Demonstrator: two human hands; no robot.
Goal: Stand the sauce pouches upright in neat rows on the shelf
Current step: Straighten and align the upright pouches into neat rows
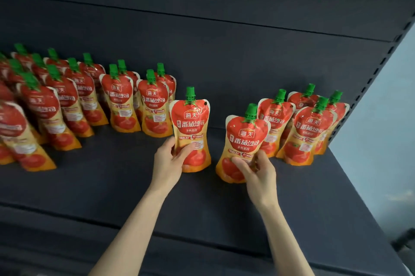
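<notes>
Sauce pouches (122,105): red-orange, tomato print, Chinese lettering, green screw cap, standing on the dark shelf (112,185). L hand (169,161) reaches fwd, fingers (187,147) clamped on the lower part of the centre pouch (190,123), upright mid-shelf; R hand (258,170) pinches the lower part of a second pouch (243,138) just beside it, leaning slightly. Count: 2 held, 4 caps showing in the right group (312,132), a dozen-plus in the left rows (67,100), edge too blurred for an exact no.
</notes>
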